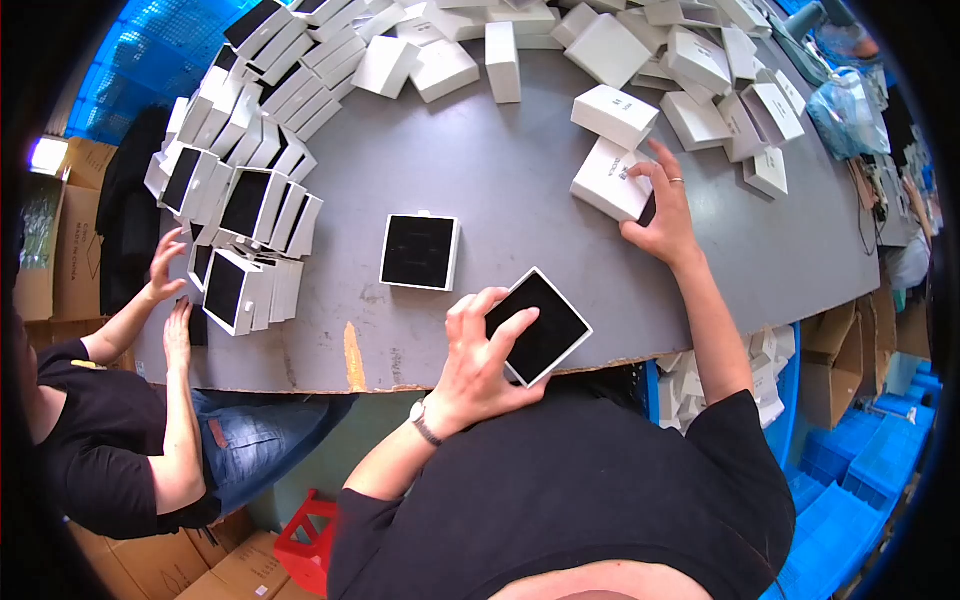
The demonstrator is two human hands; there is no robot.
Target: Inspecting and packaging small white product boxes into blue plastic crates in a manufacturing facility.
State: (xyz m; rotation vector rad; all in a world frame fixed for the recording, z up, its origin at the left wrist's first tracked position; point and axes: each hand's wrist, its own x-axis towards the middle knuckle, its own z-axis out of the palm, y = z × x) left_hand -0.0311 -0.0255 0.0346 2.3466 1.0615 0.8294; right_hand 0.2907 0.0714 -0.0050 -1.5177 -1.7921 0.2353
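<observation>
under the left fingers: black-lined white box base (540, 328), turned corner-on, grasped at its edges by the left hand (482, 365). right hand (668, 212) has fingers curved round the right side of a lettered white box (605, 180); can't tell if they grip it. second black-lined base (420, 252) lies ahead-left of the left fingers on the gray table (510, 170). my read: partway. packed rows of black-lined boxes (247, 203), far left of the left fingers, look done; loose white boxes (607, 52) beyond the right fingers look pending.
</observation>
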